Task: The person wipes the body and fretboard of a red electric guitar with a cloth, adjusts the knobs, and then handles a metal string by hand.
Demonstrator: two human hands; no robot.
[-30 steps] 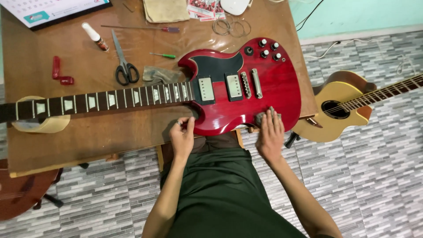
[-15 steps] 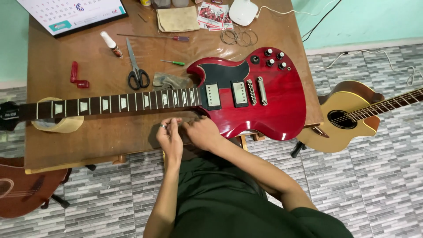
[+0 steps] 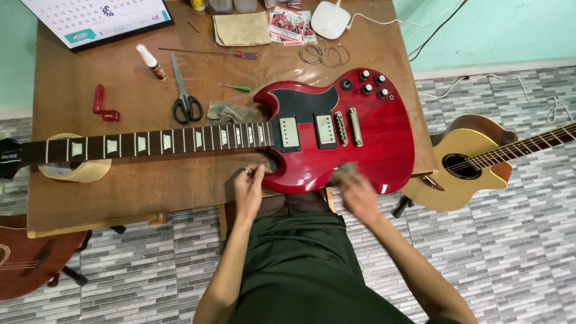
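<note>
Tabletop: brown wood, scuffed, set against a pale green wall.
Floor: grey brick-pattern tiles.
Guitar: red solid body with a black plate, lying flat on the tabletop, its dark neck running away from the body past the scissors and over a tape roll.
Left hand: at the guitar's near edge, just below where neck meets body; fingers pinched together on something too small to make out, a ring on one finger.
Right hand: at the guitar's near edge under the bridge, blurred; a greyish cloth-like thing shows at its fingertips against the red body, but whether the grip is closed on it I cannot tell.
Scissors: beyond the guitar's neck, black handles.
Rag: crumpled, touching the far side of the neck beside the body.
Acoustic: tan, on the floor just past the guitar's tail end.
Calendar: far corner of the tabletop, well apart from the guitar.
</note>
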